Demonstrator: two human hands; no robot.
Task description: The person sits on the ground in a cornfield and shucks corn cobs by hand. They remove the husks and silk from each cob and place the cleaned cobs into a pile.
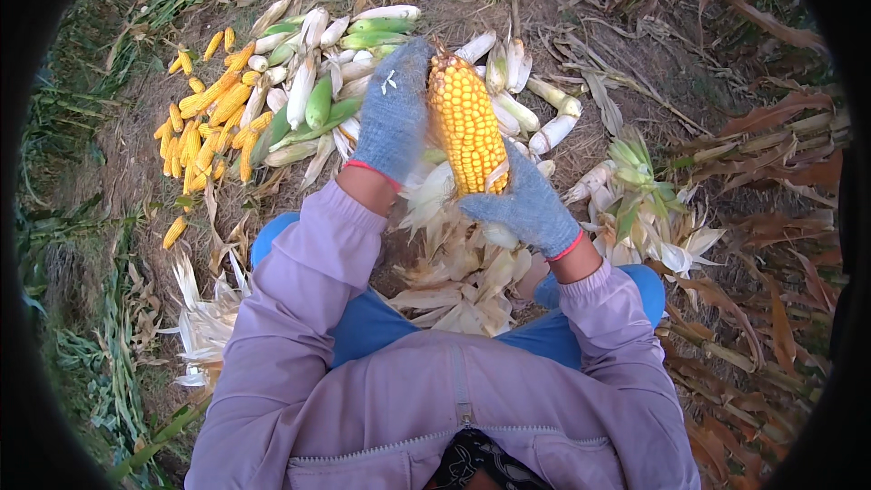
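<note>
A bare ear of corn [467,127] with plump yellow kernels is held up in front of me, its brownish end pointing away. My right hand [531,207], in a grey-blue knitted glove with a red cuff, grips the near end, the thumb lying across it. Against the upper left side of the ear is my left hand [393,109], gloved alike and closed, slightly smeared by motion; its fingertips are partly hidden. A pale scrap of husk clings to the ear near my right fingers. Loose dry husks [463,277] lie beneath, between my knees.
Husked yellow cobs [204,136] are heaped at the far left. Beside them, beyond my hands, lies a pile of ears in green and white husks [318,82]. Peeled husks [658,227] lie at the right, more husks [207,322] at the left. Dry stalks [753,145] line the right side.
</note>
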